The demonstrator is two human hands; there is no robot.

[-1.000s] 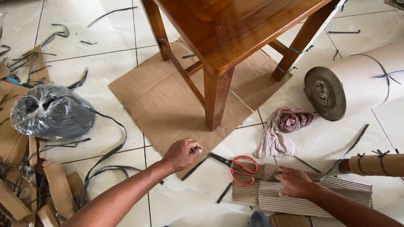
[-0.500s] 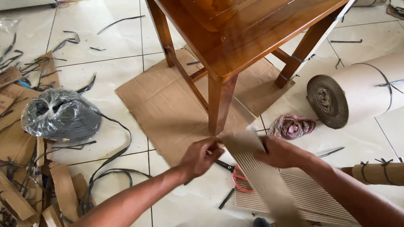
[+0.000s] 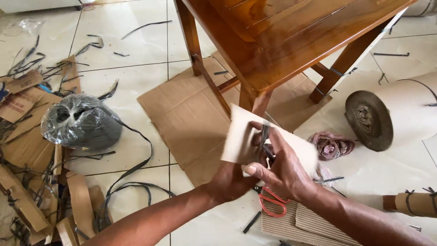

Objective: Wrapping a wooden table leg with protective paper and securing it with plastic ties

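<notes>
Both hands lifting a blurred corrugated cardboard sheet [image 3: 241, 139] before the wooden chair leg [image 3: 255, 102], right hand [image 3: 280, 171] pinching it, left hand [image 3: 230, 182] gripping beneath, red-handled scissors [image 3: 273, 202] lying on floor at five o'clock

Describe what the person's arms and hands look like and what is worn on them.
Both forearms are bare, with no sleeves in view. The left hand and right hand wear no gloves; no rings, watch or bands show. The right thumbnail looks short and pale.
</notes>
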